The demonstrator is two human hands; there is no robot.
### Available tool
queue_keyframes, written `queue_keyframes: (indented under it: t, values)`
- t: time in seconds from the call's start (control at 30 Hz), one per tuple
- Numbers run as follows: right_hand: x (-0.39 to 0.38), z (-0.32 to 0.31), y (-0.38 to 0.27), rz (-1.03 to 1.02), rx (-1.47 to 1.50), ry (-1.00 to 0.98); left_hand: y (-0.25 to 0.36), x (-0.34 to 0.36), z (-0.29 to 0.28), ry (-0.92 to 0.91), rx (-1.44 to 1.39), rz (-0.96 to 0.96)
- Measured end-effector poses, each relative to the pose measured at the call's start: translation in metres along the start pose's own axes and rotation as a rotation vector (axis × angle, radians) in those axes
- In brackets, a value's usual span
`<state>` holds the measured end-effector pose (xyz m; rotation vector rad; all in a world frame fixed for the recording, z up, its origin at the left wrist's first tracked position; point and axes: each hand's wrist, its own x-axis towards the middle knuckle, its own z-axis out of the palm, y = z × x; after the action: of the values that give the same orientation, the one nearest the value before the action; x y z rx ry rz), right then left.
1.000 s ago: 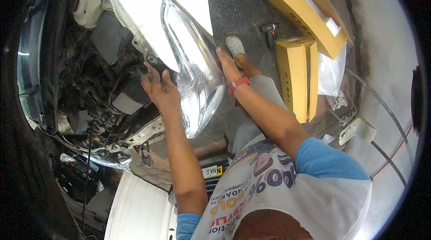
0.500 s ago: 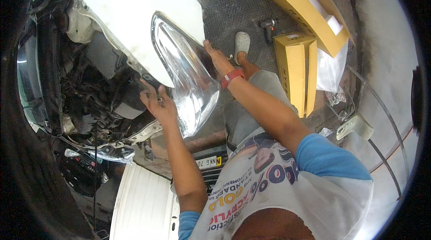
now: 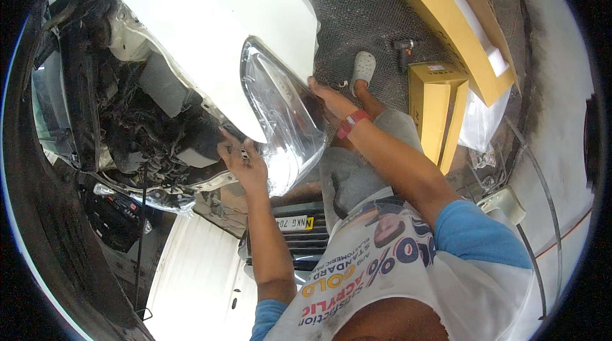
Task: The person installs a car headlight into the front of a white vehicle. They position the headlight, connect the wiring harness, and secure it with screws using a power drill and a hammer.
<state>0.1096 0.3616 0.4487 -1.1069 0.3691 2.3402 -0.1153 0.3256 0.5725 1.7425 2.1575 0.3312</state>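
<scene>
Headlight: the big clear headlight sits at the front corner of the white body panel, between my two hands, with its pointed end reaching up into the panel.
My left grip: the left hand is on the inner side, with fingers spread and thumb apart, not closed around anything; the fingertips are at the panel's edge, but I cannot tell how firmly they touch.
Ring: one finger of this hand wears a ring.
My right grip: the right hand is laid along the outer side of the headlight, fingers stretched and tips at the panel's outer edge; its palm side is partly hidden.
Wristband: a red band is around my right wrist.
Engine bay: the dark engine bay lies uncovered, to the left of the headlight.
Between my forearms: a dark slatted grille with a number plate.
Floor on the right: two yellow cardboard boxes, a dark power tool beside them, and a clear plastic bag.
Foot: a pale clog stands on the dark textured floor.
</scene>
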Motion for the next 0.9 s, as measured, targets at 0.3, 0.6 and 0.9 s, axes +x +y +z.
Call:
queue_keyframes:
  t: [0.3,0.6,0.9]
  values:
    - [-0.004,0.016,0.003,-0.01,-0.085,0.292,0.004,0.0,0.0,-0.033,0.001,-0.033]
    - [0.004,0.003,0.006,-0.298,-0.305,0.325,0.006,0.007,0.008,0.092,-0.029,0.085]
    - [0.01,-0.119,0.202,-0.338,0.239,0.416,-0.015,0.009,0.01,0.144,0.018,0.237]
